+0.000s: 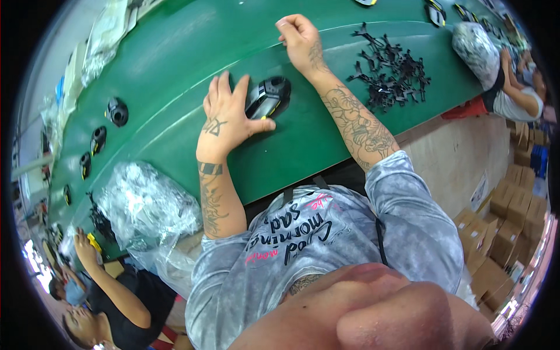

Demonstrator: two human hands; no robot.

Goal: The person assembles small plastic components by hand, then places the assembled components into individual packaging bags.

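Black shell (269, 99) lies between the hands (226, 119) (301, 49).

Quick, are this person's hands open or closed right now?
Left hand: open, fingers spread beside the black-and-grey piece.
Right hand: curled closed; whether it holds anything small cannot be told.

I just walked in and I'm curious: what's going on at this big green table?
A person's left grip is spread open beside a black oval plastic part with yellow trim, which sits on the shiny green tabletop. The right grip is curled, farther out; whether it holds something small can't be seen. A pile of black branched plastic pieces lies to the right.
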